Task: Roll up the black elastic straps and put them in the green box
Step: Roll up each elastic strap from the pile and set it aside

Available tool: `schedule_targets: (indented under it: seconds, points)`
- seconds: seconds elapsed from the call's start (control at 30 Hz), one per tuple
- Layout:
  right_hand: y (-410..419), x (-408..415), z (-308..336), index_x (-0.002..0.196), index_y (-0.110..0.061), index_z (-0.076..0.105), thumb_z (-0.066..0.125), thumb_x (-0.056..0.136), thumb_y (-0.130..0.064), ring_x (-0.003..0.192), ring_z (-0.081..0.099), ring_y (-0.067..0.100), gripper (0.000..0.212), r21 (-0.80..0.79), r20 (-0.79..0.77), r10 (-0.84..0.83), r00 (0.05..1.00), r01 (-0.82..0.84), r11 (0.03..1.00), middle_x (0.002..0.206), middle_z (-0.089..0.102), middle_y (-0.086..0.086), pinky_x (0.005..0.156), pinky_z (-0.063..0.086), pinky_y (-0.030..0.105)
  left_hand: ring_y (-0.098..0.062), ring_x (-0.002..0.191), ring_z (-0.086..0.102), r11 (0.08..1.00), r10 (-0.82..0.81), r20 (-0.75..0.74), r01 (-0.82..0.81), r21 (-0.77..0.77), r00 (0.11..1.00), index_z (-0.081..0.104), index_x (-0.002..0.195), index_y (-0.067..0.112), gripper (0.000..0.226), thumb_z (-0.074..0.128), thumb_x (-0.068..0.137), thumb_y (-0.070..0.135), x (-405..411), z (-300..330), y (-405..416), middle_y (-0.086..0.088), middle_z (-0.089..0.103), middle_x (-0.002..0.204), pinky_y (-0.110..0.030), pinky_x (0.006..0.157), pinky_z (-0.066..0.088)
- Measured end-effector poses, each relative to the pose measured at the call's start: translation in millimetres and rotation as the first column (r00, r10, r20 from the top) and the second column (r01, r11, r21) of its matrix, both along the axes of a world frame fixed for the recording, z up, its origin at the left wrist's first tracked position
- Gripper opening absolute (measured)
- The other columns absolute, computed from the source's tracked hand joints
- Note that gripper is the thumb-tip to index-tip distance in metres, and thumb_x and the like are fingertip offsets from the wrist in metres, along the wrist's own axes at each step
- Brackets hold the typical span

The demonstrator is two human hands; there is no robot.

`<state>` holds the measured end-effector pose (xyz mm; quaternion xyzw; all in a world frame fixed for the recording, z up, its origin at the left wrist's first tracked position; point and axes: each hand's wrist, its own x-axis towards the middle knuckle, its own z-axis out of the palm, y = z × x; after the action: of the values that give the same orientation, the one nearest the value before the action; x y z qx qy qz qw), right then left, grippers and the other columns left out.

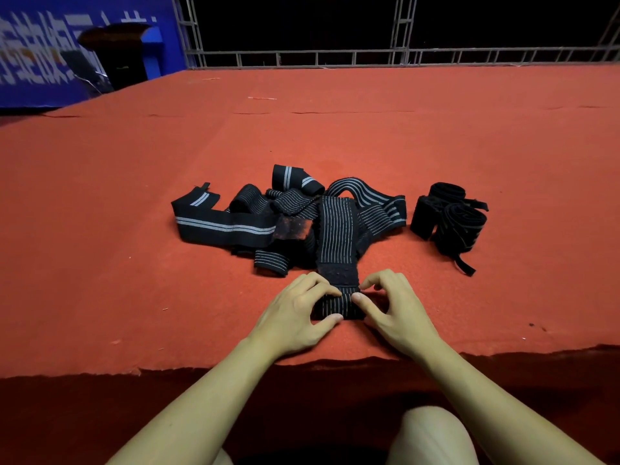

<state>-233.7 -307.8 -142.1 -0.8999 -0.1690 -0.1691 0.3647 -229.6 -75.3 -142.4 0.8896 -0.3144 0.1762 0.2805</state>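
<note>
Roll: so that it stays tight, the strap [337, 234] end is pinched by both hands.
Left hand [295, 315]: curled on roll.
Right hand [396, 310]: likewise.

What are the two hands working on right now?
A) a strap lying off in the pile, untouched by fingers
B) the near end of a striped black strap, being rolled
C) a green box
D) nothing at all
B: the left hand and right hand both pinch the rolled near end of the striped strap on the red cloth.

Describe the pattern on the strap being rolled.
Black with thin pale lengthwise stripes, seen in the head view on the strap.
</note>
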Motion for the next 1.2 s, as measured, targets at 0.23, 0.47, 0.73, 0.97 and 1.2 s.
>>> schedule_targets:
  seconds: [0.23,0.47,0.73,0.97,1.2]
  points:
    - [-1,2,-5,0.113,-0.030,0.068,0.065,0.091,-0.049,0.106,0.052,0.006,0.029,-0.116,0.040,0.087,0.995,-0.082,0.990,0.111,0.060,-0.022,0.095,0.044,0.026,-0.001,0.112,0.046,0.998,0.059,-0.101,-0.060,0.000,0.993,0.066,0.126,0.031,0.041,0.070,0.090,0.048,7,-4,1,0.014,0.049,0.119,-0.019,0.100,0.037]
    - [-2,6,-6,0.118,-0.035,0.065,0.069,0.090,-0.046,0.103,0.051,0.004,0.030,-0.128,-0.022,0.077,0.997,-0.079,0.989,0.111,0.062,-0.023,0.095,0.046,0.032,-0.004,0.107,0.052,0.995,0.069,-0.177,-0.081,-0.061,0.982,0.068,0.124,0.033,0.035,0.068,0.092,0.048,9,-1,0,0.017,0.057,0.109,-0.022,0.098,0.041]
    - [1,1,-2,0.109,-0.031,0.068,0.050,0.094,-0.058,0.098,0.050,0.002,0.036,-0.113,-0.032,0.103,0.994,-0.106,0.988,0.100,0.064,-0.022,0.091,0.044,0.029,-0.008,0.098,0.054,0.993,0.056,-0.114,-0.067,-0.099,0.992,0.072,0.102,0.026,0.033,0.061,0.092,0.055,5,0,1,0.019,0.060,0.097,-0.028,0.093,0.045]
    - [0,5,-7,0.112,-0.030,0.072,0.049,0.097,-0.059,0.105,0.047,0.002,0.040,-0.099,-0.079,0.086,0.993,-0.093,0.991,0.106,0.056,-0.022,0.095,0.041,0.025,-0.008,0.095,0.059,0.969,0.018,-0.255,-0.080,-0.235,0.967,0.075,0.102,0.030,0.022,0.068,0.090,0.048,10,1,3,0.019,0.060,0.097,-0.018,0.083,0.043]
    - [2,10,-7,0.113,-0.030,0.069,0.040,0.094,-0.070,0.102,0.047,0.004,0.053,-0.122,-0.120,0.039,0.992,-0.054,0.991,0.108,0.059,-0.020,0.097,0.043,0.031,-0.010,0.106,0.060,0.976,-0.016,-0.162,-0.020,-0.218,0.987,0.071,0.110,0.028,0.020,0.072,0.092,0.036,5,3,2,0.015,0.061,0.106,-0.022,0.089,0.049]
